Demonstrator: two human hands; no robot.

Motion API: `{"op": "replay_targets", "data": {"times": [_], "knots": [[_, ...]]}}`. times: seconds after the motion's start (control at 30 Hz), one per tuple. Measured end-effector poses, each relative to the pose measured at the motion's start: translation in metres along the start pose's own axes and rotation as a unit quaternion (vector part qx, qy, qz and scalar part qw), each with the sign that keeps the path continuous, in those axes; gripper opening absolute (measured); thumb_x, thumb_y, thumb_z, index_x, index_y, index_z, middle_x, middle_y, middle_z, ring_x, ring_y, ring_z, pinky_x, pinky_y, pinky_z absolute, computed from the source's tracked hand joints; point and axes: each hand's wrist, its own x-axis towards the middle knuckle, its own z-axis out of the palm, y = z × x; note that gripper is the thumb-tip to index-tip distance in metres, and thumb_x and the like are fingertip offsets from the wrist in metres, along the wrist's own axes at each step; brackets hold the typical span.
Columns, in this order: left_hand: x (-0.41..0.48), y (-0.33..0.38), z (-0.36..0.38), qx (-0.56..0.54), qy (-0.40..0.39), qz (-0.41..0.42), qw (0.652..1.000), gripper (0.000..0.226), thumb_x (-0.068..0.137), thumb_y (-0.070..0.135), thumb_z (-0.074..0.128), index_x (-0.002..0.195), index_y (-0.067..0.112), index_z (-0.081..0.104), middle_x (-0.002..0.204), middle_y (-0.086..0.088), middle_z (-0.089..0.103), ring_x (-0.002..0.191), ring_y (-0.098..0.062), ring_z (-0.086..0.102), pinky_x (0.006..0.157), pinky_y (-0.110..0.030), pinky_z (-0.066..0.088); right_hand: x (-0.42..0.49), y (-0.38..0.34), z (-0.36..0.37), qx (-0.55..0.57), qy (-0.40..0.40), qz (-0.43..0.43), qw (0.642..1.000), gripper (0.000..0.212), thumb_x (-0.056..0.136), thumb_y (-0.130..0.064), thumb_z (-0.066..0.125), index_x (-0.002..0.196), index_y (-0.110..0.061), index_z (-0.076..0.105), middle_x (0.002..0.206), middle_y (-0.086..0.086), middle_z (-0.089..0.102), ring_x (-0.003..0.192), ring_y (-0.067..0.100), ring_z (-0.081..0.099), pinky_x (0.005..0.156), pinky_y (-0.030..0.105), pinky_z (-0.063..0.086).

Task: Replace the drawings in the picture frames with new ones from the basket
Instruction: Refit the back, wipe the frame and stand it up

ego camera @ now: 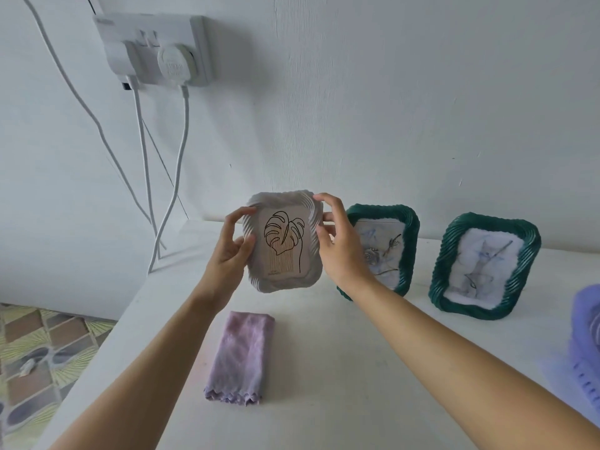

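Observation:
A pale ribbed picture frame (283, 280) with a line drawing of a leaf is held up over the white table (324, 384). My left hand (231, 243) grips its left edge, thumb on the front. My right hand (337, 241) grips its right edge, fingers curled over the top corner. Two dark green ribbed frames stand against the wall to the right: the nearer green frame (409, 254) is partly hidden by my right wrist, the farther green frame (454, 251) is in full view. Both hold pale bluish drawings. A lilac basket (584, 323) shows at the right edge.
A folded lilac cloth (242, 355) lies on the table below the held frame. A wall socket (156, 50) with plugs sits at the upper left, its white cables hanging down beside the table's left end. Patterned floor shows at lower left.

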Motion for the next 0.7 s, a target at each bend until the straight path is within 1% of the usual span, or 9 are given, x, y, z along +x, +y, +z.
{"op": "replay_targets", "data": {"times": [0.13, 0.2, 0.27, 0.37, 0.43, 0.5, 0.57, 0.63, 0.7], "knots": [[0.0, -0.018, -0.002, 0.024, -0.004, 0.007, 1.0, 0.038, 0.108, 0.011, 0.035, 0.141, 0.029, 0.038, 0.105, -0.024, 0.066, 0.095, -0.023, 0.064, 0.081, -0.033, 0.053, -0.004, 0.013, 0.007, 0.003, 0.002, 0.004, 1.0, 0.049, 0.097, 0.005, 0.049, 0.131, -0.029, 0.049, 0.108, -0.01, 0.061, 0.095, 0.005, 0.061, 0.079, 0.021, 0.055], [-0.002, -0.026, -0.004, 0.034, -0.005, 0.01, 0.999, 0.039, 0.108, 0.011, 0.035, 0.142, 0.03, 0.038, 0.112, -0.026, 0.066, 0.103, -0.027, 0.064, 0.088, -0.036, 0.052, -0.009, 0.018, 0.011, 0.015, -0.006, -0.004, 1.0, 0.059, 0.094, 0.012, 0.046, 0.13, -0.034, 0.047, 0.117, -0.011, 0.057, 0.099, 0.009, 0.06, 0.087, 0.025, 0.054], [-0.004, -0.032, -0.007, 0.042, -0.003, 0.009, 0.999, 0.041, 0.108, 0.012, 0.035, 0.143, 0.032, 0.038, 0.115, -0.026, 0.064, 0.109, -0.03, 0.062, 0.096, -0.044, 0.049, -0.013, 0.023, 0.016, 0.01, -0.015, -0.018, 1.0, 0.067, 0.091, 0.017, 0.043, 0.13, -0.037, 0.046, 0.122, -0.008, 0.055, 0.103, 0.018, 0.059, 0.093, 0.032, 0.052], [-0.007, -0.037, -0.011, 0.057, 0.002, 0.005, 0.998, 0.041, 0.107, 0.019, 0.038, 0.145, 0.036, 0.037, 0.123, -0.027, 0.06, 0.11, -0.036, 0.06, 0.1, -0.054, 0.045, -0.017, 0.031, 0.024, 0.002, -0.023, -0.027, 0.999, 0.065, 0.088, 0.018, 0.044, 0.131, -0.031, 0.049, 0.121, 0.003, 0.054, 0.097, 0.033, 0.056, 0.089, 0.041, 0.051], [-0.008, -0.04, -0.013, 0.072, -0.001, 0.002, 0.997, 0.044, 0.105, 0.023, 0.039, 0.146, 0.039, 0.037, 0.138, -0.025, 0.052, 0.122, -0.038, 0.054, 0.108, -0.058, 0.041, -0.02, 0.034, 0.028, -0.008, -0.021, -0.019, 1.0, 0.06, 0.088, 0.017, 0.046, 0.129, -0.027, 0.052, 0.117, 0.004, 0.056, 0.091, 0.031, 0.056, 0.084, 0.039, 0.05], [-0.008, -0.04, -0.014, 0.083, -0.005, 0.004, 0.997, 0.045, 0.104, 0.023, 0.039, 0.145, 0.04, 0.037, 0.148, -0.021, 0.044, 0.133, -0.036, 0.048, 0.112, -0.059, 0.037, -0.023, 0.037, 0.031, -0.021, -0.019, -0.013, 0.999, 0.057, 0.089, 0.016, 0.047, 0.13, -0.025, 0.052, 0.111, 0.003, 0.057, 0.082, 0.023, 0.054, 0.075, 0.03, 0.049], [-0.008, -0.038, -0.012, 0.089, -0.006, 0.012, 0.996, 0.045, 0.107, 0.018, 0.037, 0.145, 0.041, 0.036, 0.153, -0.014, 0.04, 0.133, -0.03, 0.049, 0.113, -0.055, 0.038, -0.023, 0.038, 0.032, -0.035, -0.015, -0.016, 0.999, 0.057, 0.089, 0.016, 0.048, 0.13, -0.023, 0.052, 0.107, 0.003, 0.057, 0.079, 0.018, 0.054, 0.072, 0.021, 0.046], [-0.008, -0.036, -0.009, 0.1, -0.003, 0.021, 0.995, 0.048, 0.108, 0.01, 0.034, 0.144, 0.041, 0.036, 0.155, -0.003, 0.038, 0.13, -0.024, 0.05, 0.113, -0.051, 0.04, -0.021, 0.038, 0.031, -0.045, -0.012, -0.022, 0.999, 0.058, 0.088, 0.017, 0.048, 0.13, -0.023, 0.052, 0.11, 0.004, 0.058, 0.087, 0.02, 0.057, 0.077, 0.015, 0.044], [-0.007, -0.036, -0.009, 0.107, -0.001, 0.02, 0.994, 0.05, 0.108, 0.008, 0.033, 0.143, 0.044, 0.037, 0.154, -0.006, 0.039, 0.128, -0.024, 0.052, 0.112, -0.051, 0.041, -0.019, 0.036, 0.03, -0.05, -0.013, -0.021, 0.998, 0.058, 0.087, 0.018, 0.049, 0.13, -0.022, 0.053, 0.108, 0.004, 0.057, 0.085, 0.018, 0.055, 0.076, 0.018, 0.045]]}}
